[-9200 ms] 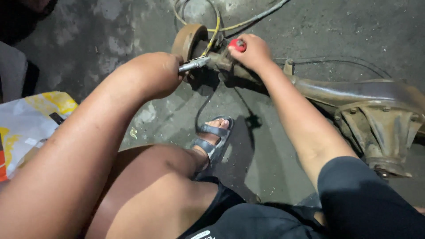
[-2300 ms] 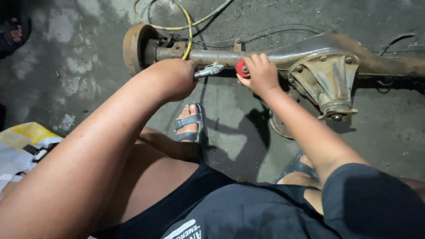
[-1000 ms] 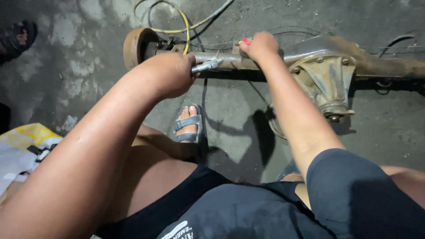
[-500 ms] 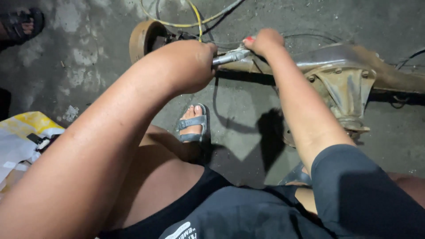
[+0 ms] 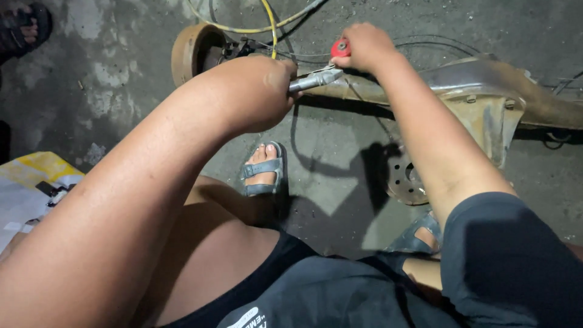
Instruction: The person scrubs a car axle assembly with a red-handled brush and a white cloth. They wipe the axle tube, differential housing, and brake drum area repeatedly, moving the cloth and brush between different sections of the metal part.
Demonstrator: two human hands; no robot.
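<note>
A rusty axle housing (image 5: 480, 82) lies across the concrete floor, with a round hub (image 5: 188, 51) at its left end. My left hand (image 5: 264, 88) is closed on a silver metal tool (image 5: 316, 79) whose tip points right at the axle tube. My right hand (image 5: 364, 45) is just beyond that tip, gripping a red-handled tool (image 5: 340, 47) over the tube. Both hands sit close together above the axle, left of its wide middle part. What the tool tips touch is hidden by my hands.
A yellow cable (image 5: 267, 18) and thin black wires run over the hub. A perforated metal disc (image 5: 404, 179) lies on the floor under my right arm. My sandalled foot (image 5: 262, 170) is near it. Paper and a yellow sheet (image 5: 36, 182) lie at left. Another person's foot (image 5: 24, 27) shows top left.
The red handle shows again at my right hand, which hid it half a second ago. Both hands stay together on the axle tube; my view has shifted slightly.
</note>
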